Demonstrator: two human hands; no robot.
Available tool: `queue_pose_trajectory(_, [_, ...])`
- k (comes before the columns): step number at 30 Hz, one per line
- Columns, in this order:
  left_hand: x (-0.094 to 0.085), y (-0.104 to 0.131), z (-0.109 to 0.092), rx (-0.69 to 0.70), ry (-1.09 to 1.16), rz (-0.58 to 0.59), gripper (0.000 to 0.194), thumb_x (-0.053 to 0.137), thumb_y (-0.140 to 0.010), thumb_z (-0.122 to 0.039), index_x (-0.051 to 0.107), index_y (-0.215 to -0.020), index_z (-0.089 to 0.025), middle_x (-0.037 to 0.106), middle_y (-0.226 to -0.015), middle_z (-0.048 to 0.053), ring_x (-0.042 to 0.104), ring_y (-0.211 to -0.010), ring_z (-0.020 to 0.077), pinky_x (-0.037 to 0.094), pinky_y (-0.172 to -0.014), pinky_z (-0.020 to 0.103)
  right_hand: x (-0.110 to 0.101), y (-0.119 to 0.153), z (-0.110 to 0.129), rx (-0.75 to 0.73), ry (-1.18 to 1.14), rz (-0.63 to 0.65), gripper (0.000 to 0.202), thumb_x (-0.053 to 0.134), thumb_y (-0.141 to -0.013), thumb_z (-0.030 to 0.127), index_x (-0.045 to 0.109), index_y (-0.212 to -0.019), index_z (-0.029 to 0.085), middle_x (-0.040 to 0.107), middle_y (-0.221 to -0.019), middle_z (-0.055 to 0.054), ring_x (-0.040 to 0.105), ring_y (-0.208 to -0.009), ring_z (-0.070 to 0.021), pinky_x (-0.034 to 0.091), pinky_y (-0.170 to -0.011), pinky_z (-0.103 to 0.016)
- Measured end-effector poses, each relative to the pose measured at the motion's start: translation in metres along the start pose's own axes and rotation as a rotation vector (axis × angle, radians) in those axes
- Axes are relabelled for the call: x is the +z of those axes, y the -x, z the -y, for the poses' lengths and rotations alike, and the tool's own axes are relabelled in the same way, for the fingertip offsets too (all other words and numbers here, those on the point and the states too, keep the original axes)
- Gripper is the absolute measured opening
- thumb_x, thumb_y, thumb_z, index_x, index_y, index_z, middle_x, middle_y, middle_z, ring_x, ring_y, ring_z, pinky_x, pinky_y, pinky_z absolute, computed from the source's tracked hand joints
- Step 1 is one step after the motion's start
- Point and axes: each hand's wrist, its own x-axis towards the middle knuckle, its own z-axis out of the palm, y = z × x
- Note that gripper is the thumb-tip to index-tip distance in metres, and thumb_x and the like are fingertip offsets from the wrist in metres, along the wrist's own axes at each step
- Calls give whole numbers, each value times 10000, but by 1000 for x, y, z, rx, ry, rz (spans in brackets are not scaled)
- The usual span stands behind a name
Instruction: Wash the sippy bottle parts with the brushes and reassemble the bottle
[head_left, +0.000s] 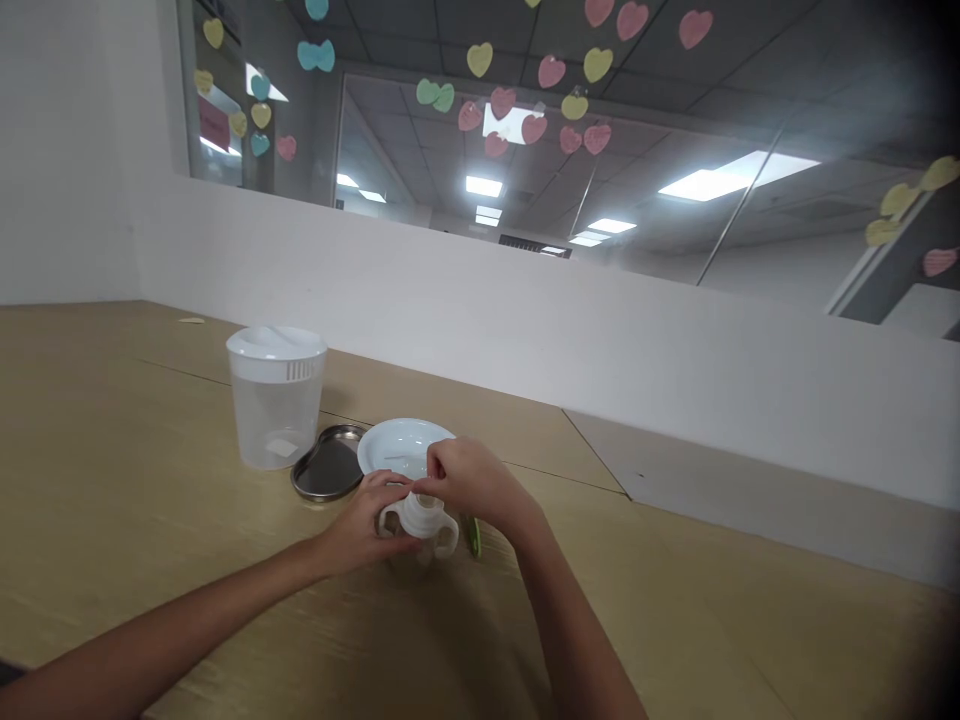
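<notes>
A whitish, translucent bottle with two side handles [421,516], like a baby's training cup, is held above the tabletop. My left hand [364,525] is closed round its left side, with the thumb below and the fingers near the top. Over the bottle's upper end, my right hand [480,485] is bent into a pinch. Its fingertips are at or just above the rim, and whatever they may grip is hidden. Just behind both hands stands a white bowl [397,432], partly covered by them. A narrow green object [472,537] shows beneath my right wrist.
To the left of the bowl lies a curved, shallow metal tray [330,468]. Beyond it stands a translucent plastic bucket [275,405] with a white lid. A white wall [450,295] with a window above borders the wooden table [187,480] at the back.
</notes>
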Motion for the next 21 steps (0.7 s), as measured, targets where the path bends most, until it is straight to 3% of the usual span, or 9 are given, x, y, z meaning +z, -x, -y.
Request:
queue_pose_trajectory(3, [-1, 0, -1, 1, -15, 21, 548, 696, -651, -484, 597, -1134, -245, 547, -1164, 79, 455, -1114, 270, 370, -970, 411, -1, 1, -4, -129, -38, 0, 28, 610, -695, 154, 624, -673, 164, 596, -663, 2, 484, -610, -101, 274, -529, -218])
queue_pose_trajectory(7, [-2, 1, -1, 17, -33, 18, 543, 682, -669, -482, 584, -1145, -241, 542, -1174, 81, 454, -1113, 268, 364, -967, 407, -9, 5, -10, -231, -123, 3, 211, 552, -669, 30, 678, -762, 171, 625, -739, -2, 516, -682, -105, 333, -585, -202])
queue_pose_trajectory(11, [-3, 1, -1, 40, -48, 9, 546, 671, -680, -484, 577, -1157, -234, 552, -1153, 78, 467, -1091, 264, 370, -952, 399, -22, 13, -11, -216, -206, -59, 166, 577, -711, 74, 685, -792, 170, 634, -783, -15, 537, -706, -111, 374, -611, -208])
queue_pose_trajectory(21, [-1, 1, 5, 55, -33, 23, 663, 659, -692, -501, 458, -1260, -226, 536, -1205, 82, 421, -1136, 267, 330, -989, 417, -40, 28, -11, -143, -421, -391, 139, 627, -732, 205, 676, -861, 194, 665, -838, -16, 582, -764, -135, 445, -691, -252])
